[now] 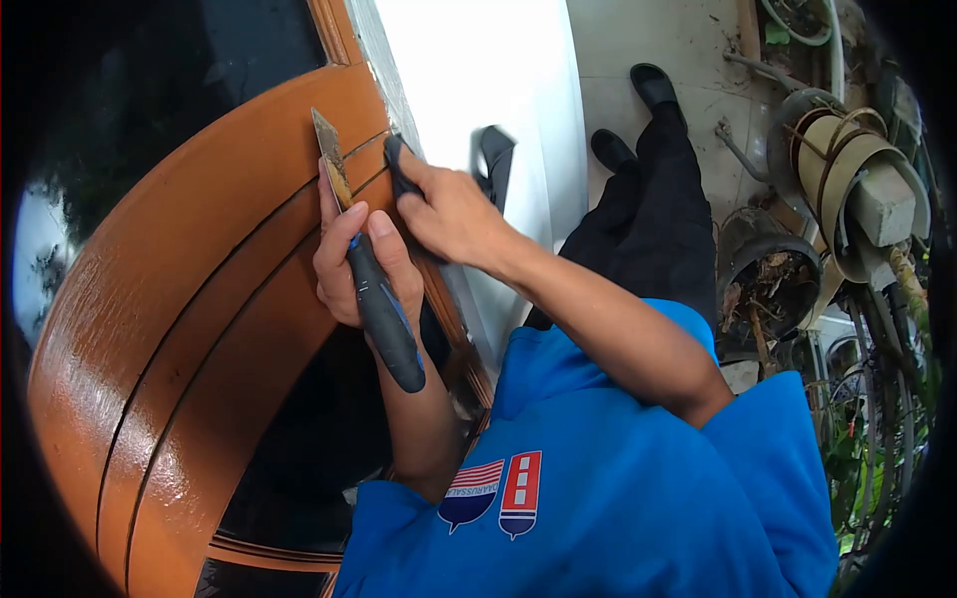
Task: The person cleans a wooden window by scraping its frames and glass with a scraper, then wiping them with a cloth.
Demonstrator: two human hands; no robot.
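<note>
My left hand [364, 264] is closed around a putty knife [384, 319] with a black and blue handle. Its metal blade [327, 140] points up along the wooden door [269, 130], with yellowish-brown material smeared on it. My right hand [444, 209] is closed on a black cloth [401, 169], pressed at the door's edge beside the ends of two dark grooves. A loose, motion-blurred dark end [495, 159] shows beyond the right hand, apparently part of the cloth.
Dark glass panes [189, 70] border the curved orange-brown wood. A bright white surface [498, 60] stands along the door's edge. Plant pots [768, 269], a concrete block [887, 204] and foliage lie at the right on the tiled floor [638, 30], near my shoes [653, 85].
</note>
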